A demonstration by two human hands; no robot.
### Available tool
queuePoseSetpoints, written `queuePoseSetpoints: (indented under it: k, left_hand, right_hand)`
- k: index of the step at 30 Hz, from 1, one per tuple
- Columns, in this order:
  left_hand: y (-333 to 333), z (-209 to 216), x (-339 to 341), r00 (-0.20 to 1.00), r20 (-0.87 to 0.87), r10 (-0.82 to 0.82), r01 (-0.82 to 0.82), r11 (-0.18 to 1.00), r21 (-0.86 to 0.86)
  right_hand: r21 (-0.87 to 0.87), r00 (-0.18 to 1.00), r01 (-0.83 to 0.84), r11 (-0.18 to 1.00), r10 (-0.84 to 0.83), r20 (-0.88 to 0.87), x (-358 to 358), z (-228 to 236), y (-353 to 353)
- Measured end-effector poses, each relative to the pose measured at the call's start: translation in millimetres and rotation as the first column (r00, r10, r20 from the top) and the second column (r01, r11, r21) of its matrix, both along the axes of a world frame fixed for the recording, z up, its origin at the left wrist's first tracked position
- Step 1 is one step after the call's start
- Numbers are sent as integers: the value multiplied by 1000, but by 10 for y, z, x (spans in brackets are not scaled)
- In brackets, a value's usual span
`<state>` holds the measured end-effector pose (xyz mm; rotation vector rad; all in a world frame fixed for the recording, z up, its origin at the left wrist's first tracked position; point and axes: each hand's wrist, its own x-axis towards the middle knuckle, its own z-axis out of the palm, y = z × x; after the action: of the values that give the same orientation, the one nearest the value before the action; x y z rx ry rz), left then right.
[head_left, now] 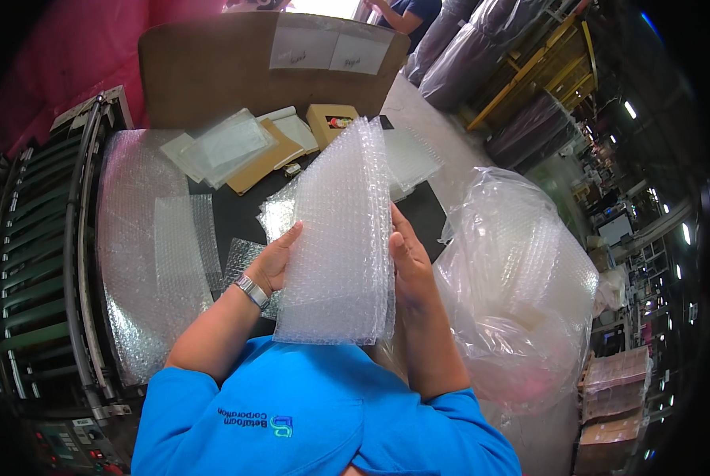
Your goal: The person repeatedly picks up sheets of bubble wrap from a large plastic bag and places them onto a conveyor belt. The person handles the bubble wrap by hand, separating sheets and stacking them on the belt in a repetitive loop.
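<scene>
A thick stack of clear bubble wrap sheets [335, 238] stands tilted up in front of my chest, held between both hands. My left hand [273, 258] grips its left edge, thumb on the near face and the other fingers hidden behind. At the right edge, my right hand [409, 258] presses against the sheets with its thumb and fingers pointing up. Whether these are plain sheets or pouches, I cannot tell. Behind the stack, more bubble wrap [280, 213] lies on the dark table top [226, 213], partly covered.
On the left are a bubble wrap sheet [133, 262] and a roller conveyor [34, 262]. Clear packets [232, 147], a cardboard box [323, 123] and a brown upright panel [204, 71] stand farther back. A large plastic bag of bubble wrap [521, 278] bulges at right. Another person [409, 17] is beyond.
</scene>
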<state>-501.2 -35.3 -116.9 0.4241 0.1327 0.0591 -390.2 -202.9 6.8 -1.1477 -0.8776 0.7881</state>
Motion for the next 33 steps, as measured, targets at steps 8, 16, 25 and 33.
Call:
queuePoseSetpoints:
  k: [8, 16, 25, 33]
  left_hand:
    - [-4, -67, -86, 997, 67, -46, 60, 975, -216]
    - [-161, -118, -217, 997, 2, -73, 72, 978, -196]
    - [-201, -267, -250, 994, 37, -107, 113, 952, -286]
    - [-120, -175, -261, 991, 39, 130, -117, 965, -233]
  right_hand:
    - [-97, 996, 23, 995, -31, -88, 60, 43, 194]
    - [-243, 723, 521, 818, -272, 635, 453, 265, 751]
    - [-210, 684, 535, 818, -274, 676, 746, 421, 920]
    - [-109, 770, 595, 796, -525, 362, 944, 425, 839]
